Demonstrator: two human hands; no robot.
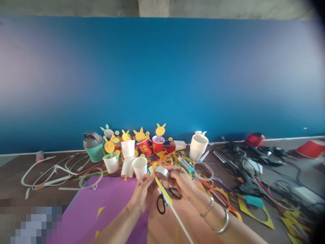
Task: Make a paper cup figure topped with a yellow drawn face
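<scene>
My left hand (144,189) pinches a bundle of thin strips (162,188), yellow and white with a bit of blue at the top end. One long white strip runs from it down towards me. In my right hand (182,180) is a small roll of tape (161,171), held close against the top of the bundle. Below my hands lies a pair of scissors with black handles (161,204), its blades partly hidden behind the strips. Purple paper (101,206) lies under my left arm and orange paper (162,230) under the right.
Behind my hands stand white cups (139,166) and red cups (157,145), several with yellow paper rabbit figures (160,129). A green pot (93,147) and white cables (58,169) are at left. A tall white cup (199,147), paper scraps (256,211) and black cables (276,189) lie right.
</scene>
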